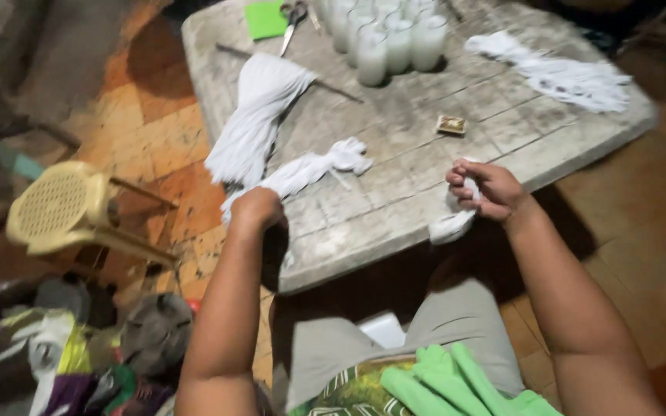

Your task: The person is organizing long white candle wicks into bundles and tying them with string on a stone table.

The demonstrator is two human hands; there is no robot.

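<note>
our right hand [486, 189] fingers curl tight around a small white string bundle [453, 225] at the near edge of the worn table [395, 146]; our left hand [256, 209] is fisted on a longer white string bundle [302, 171] lying on the tabletop. farther out stand white candles in glasses [391, 35], scissors [293, 19], a small matchbox [452, 125].

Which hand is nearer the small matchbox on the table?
Right. The right hand, gripping white string, sits just below the matchbox; the left hand is far off to its left.
</note>
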